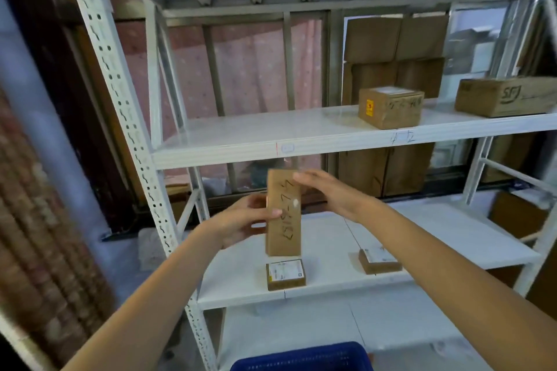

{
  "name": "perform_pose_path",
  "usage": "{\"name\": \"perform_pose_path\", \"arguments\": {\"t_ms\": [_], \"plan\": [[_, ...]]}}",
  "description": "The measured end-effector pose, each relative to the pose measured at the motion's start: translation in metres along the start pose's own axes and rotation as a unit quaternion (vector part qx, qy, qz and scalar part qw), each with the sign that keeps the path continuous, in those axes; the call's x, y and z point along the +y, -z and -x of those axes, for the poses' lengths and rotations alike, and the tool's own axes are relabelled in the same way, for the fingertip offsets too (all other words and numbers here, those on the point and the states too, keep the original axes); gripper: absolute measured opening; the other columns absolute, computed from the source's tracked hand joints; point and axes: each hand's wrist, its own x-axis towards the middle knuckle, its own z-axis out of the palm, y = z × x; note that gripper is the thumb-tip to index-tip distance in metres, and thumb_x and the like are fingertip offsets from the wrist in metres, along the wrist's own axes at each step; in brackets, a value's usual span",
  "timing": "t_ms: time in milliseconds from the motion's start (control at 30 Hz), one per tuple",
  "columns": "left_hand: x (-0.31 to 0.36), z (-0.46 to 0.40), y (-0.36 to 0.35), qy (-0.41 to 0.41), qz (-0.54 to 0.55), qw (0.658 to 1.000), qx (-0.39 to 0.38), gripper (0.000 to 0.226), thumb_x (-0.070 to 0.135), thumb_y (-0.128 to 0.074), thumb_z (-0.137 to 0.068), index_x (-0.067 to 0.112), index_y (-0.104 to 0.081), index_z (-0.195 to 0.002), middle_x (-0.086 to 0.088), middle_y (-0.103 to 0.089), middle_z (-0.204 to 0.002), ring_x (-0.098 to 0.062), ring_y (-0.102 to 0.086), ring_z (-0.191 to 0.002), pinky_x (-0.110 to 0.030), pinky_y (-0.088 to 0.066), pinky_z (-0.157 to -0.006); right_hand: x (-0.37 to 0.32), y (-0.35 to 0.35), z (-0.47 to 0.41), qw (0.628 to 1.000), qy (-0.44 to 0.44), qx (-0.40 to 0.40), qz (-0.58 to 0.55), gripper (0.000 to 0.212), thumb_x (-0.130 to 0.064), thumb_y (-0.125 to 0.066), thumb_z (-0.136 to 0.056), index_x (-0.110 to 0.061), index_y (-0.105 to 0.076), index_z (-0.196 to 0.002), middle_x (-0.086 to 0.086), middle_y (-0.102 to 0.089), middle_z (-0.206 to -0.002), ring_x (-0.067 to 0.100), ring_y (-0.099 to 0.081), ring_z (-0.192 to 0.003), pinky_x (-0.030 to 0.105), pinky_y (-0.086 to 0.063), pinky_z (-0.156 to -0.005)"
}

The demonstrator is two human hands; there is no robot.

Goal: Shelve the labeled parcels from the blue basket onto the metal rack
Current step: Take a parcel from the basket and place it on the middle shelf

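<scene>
Blue basket [301,357]: directly below your hands, before the metal rack [331,141]. Tall cardboard parcel [283,214]: upright, in front of the rack. Your left hand [244,220] grips its left edge; your right hand [334,193] lies flat against its top right.

pink dotted curtain [253,69] behind window bars, flattened cardboard sheets [394,54] leaning, brick wall [36,235] at left
</scene>
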Motion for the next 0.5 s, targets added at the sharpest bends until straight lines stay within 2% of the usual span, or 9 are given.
{"name": "perform_pose_path", "arguments": {"t_ms": [100, 167, 233, 300, 400, 500], "plan": [[-0.025, -0.003, -0.025, -0.062, 0.229, 0.968, 0.084, 0.068, 0.017, -0.071, -0.077, 0.001, -0.043, -0.137, -0.024, -0.055, -0.130, -0.032, -0.056, -0.117, -0.043, -0.048, -0.096, 0.019, 0.004, 0.010, 1.000, -0.011, -0.011, -0.001, 0.104, -0.072, -0.077, -0.054, -0.032, -0.037, -0.142, 0.002, -0.055, -0.136, 0.021, -0.053, -0.125, 0.047, -0.040, -0.109], [-0.039, -0.006, -0.039, -0.082, 0.301, 0.943, 0.113, 0.066, 0.020, -0.068, -0.077, 0.002, -0.045, -0.136, -0.024, -0.054, -0.128, -0.031, -0.057, -0.114, -0.042, -0.049, -0.093, 0.032, 0.002, 0.016, 0.998, -0.030, -0.048, 0.012, 0.089, -0.062, -0.079, -0.061, -0.038, -0.039, -0.137, 0.002, -0.057, -0.131, 0.018, -0.056, -0.121, 0.042, -0.045, -0.104], [-0.046, -0.007, -0.048, -0.088, 0.321, 0.936, 0.115, 0.074, 0.027, -0.078, -0.070, 0.007, -0.048, -0.135, -0.022, -0.056, -0.128, -0.032, -0.055, -0.118, -0.043, -0.047, -0.097, 0.036, 0.001, 0.017, 0.998, -0.027, -0.050, 0.013, 0.069, -0.050, -0.080, -0.068, -0.039, -0.048, -0.128, 0.001, -0.059, -0.126, 0.017, -0.059, -0.116, 0.037, -0.052, -0.097], [-0.048, -0.007, -0.051, -0.090, 0.316, 0.937, 0.116, 0.083, 0.031, -0.084, -0.063, 0.010, -0.048, -0.134, -0.019, -0.058, -0.127, -0.033, -0.051, -0.124, -0.047, -0.040, -0.106, 0.033, 0.005, 0.019, 0.999, -0.019, -0.040, 0.015, 0.059, -0.043, -0.080, -0.072, -0.035, -0.053, -0.125, 0.002, -0.060, -0.124, 0.018, -0.060, -0.115, 0.036, -0.054, -0.096], [-0.043, -0.006, -0.034, -0.092, 0.302, 0.936, 0.154, 0.057, 0.032, -0.068, -0.073, 0.009, -0.052, -0.123, -0.014, -0.061, -0.112, -0.031, -0.052, -0.119, -0.046, -0.036, -0.109, 0.021, 0.023, 0.022, 0.998, -0.007, -0.063, 0.019, 0.055, -0.031, -0.077, -0.079, -0.026, -0.054, -0.129, 0.007, -0.060, -0.125, 0.022, -0.059, -0.118, 0.037, -0.052, -0.099], [-0.035, 0.001, -0.005, -0.096, 0.259, 0.953, 0.126, 0.043, 0.032, -0.064, -0.075, 0.013, -0.057, -0.113, -0.013, -0.063, -0.105, -0.032, -0.055, -0.112, -0.040, -0.045, -0.097, 0.011, 0.042, 0.028, 0.995, -0.009, -0.094, 0.021, 0.057, -0.025, -0.075, -0.080, -0.021, -0.053, -0.132, 0.010, -0.059, -0.125, 0.023, -0.058, -0.118, 0.032, -0.053, -0.094]]}}
